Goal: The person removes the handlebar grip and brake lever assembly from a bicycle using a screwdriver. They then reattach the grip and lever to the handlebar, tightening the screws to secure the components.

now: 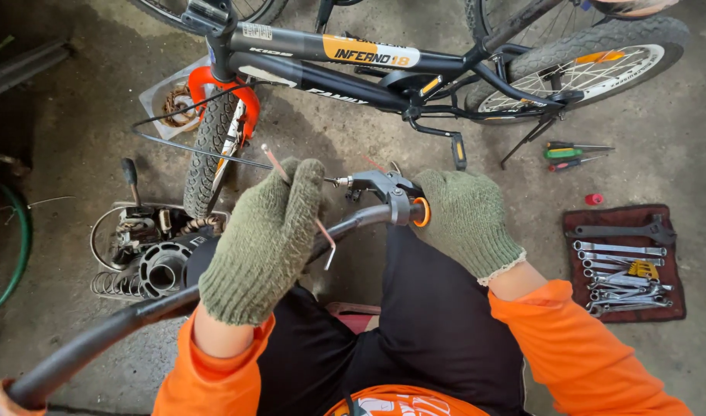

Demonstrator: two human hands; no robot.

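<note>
Both gloves busy — our left hand [264,235] pinches a hex key [324,235], right hand [467,219] clamps the handlebar [353,222]; wrench roll [626,262] lies well apart.

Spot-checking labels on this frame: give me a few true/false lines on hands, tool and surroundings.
1. Both hands wear green knit gloves. True: left hand, right hand.
2. The left hand holds a hammer. False: it holds a thin hex key.
3. The right hand grips the handlebar by the brake lever. True.
4. The wrenches lie on bare concrete. False: they lie on a dark red cloth.
5. The bicycle frame is white. False: it is black with orange trim.
</note>
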